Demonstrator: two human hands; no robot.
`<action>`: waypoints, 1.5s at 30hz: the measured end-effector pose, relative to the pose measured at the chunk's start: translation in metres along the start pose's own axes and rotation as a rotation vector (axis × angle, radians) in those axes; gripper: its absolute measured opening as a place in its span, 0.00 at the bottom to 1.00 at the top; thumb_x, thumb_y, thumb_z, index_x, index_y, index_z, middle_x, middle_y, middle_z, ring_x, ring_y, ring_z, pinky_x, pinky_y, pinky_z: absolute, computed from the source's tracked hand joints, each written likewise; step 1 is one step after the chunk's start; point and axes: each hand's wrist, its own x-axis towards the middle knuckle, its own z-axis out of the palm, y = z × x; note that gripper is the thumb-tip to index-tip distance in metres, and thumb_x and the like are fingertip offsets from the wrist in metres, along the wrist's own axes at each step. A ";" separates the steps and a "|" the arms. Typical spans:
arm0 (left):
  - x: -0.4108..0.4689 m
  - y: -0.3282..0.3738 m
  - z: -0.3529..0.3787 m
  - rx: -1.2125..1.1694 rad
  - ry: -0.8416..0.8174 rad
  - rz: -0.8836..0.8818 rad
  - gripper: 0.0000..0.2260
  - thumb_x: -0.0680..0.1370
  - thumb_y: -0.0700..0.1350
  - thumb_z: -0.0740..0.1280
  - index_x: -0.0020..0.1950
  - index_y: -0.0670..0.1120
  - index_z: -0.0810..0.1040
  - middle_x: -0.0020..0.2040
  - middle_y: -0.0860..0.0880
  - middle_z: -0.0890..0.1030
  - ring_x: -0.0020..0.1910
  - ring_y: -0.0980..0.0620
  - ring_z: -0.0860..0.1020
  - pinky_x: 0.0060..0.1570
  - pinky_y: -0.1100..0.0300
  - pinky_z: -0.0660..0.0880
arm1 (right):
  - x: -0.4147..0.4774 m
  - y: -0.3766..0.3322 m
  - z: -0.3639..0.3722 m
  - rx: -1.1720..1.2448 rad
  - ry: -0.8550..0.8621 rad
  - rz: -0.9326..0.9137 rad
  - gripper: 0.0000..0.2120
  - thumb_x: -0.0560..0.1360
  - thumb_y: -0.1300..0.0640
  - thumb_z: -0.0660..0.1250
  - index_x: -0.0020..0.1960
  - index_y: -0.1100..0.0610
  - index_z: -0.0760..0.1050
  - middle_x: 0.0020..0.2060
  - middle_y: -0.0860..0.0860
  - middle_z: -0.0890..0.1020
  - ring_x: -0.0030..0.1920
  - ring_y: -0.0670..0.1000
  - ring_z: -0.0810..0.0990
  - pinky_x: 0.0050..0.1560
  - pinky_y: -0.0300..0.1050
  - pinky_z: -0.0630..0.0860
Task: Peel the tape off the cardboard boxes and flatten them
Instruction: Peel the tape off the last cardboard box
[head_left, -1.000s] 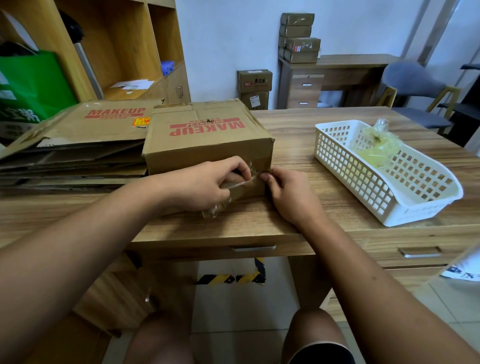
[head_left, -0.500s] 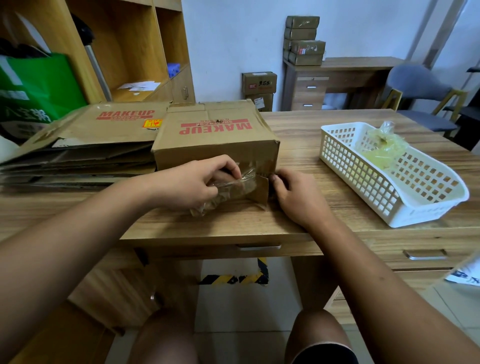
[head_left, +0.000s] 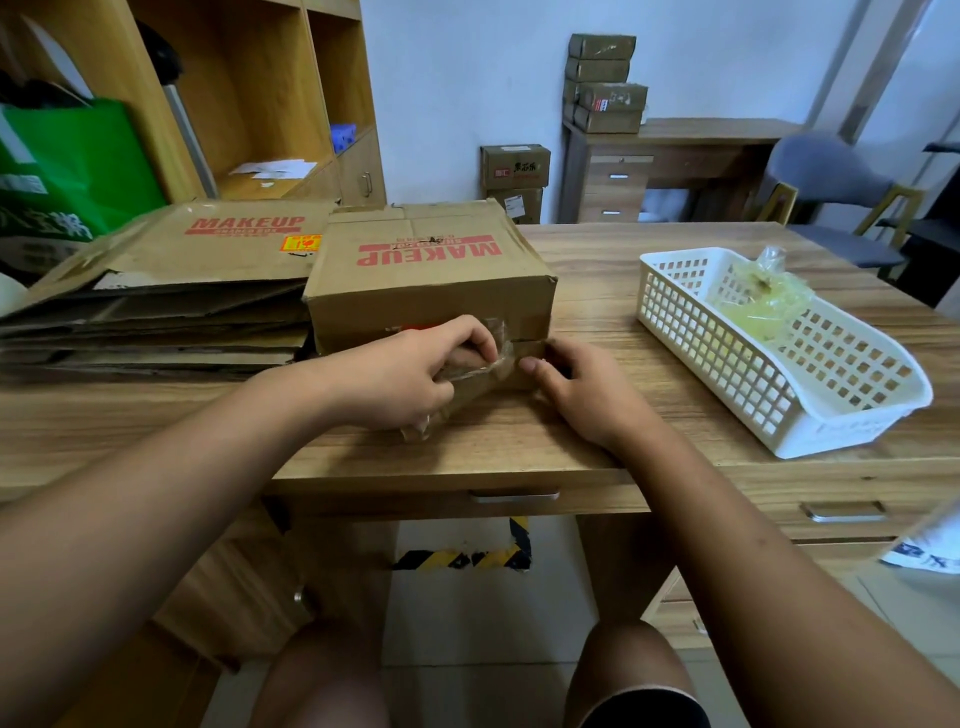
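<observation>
We are sitting at the wooden desk (head_left: 597, 270) with the MAKEUP cardboard box (head_left: 431, 275) standing just in front of us, not yet flattened. Our left hand (head_left: 410, 374) is gripping a crumpled strip of clear tape (head_left: 478, 364), which is hanging partly free of the box's front seam. Our right hand (head_left: 587, 395) is resting against the lower right corner of that face. We cannot tell whether its curled fingers are pinching tape or only bracing the box.

To our left a stack of flattened boxes (head_left: 171, 291) is lying beside the box, so we judge several are already done. The white basket (head_left: 675, 312) on our right is holding a wad of used tape (head_left: 763, 301). This box is awaiting the rest of its peeling, then collapsing.
</observation>
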 end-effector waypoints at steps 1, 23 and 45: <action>0.000 -0.001 -0.001 -0.001 0.002 -0.002 0.20 0.81 0.34 0.60 0.61 0.60 0.68 0.69 0.61 0.74 0.34 0.52 0.81 0.38 0.58 0.82 | 0.000 0.000 0.001 -0.017 0.021 0.008 0.11 0.81 0.50 0.66 0.63 0.45 0.80 0.55 0.42 0.85 0.56 0.43 0.81 0.62 0.52 0.78; -0.008 -0.013 -0.016 -0.004 0.009 -0.020 0.22 0.82 0.35 0.59 0.62 0.63 0.70 0.56 0.66 0.76 0.44 0.63 0.82 0.36 0.67 0.76 | -0.003 -0.016 0.010 -0.239 0.257 0.023 0.11 0.80 0.51 0.66 0.60 0.49 0.84 0.51 0.48 0.87 0.53 0.52 0.84 0.55 0.53 0.80; -0.011 -0.021 -0.012 -0.018 0.072 0.020 0.22 0.80 0.35 0.60 0.59 0.63 0.71 0.58 0.64 0.79 0.42 0.60 0.80 0.40 0.63 0.77 | 0.003 -0.017 0.008 -0.021 -0.070 0.089 0.24 0.75 0.44 0.74 0.68 0.46 0.75 0.60 0.44 0.82 0.61 0.46 0.79 0.64 0.49 0.76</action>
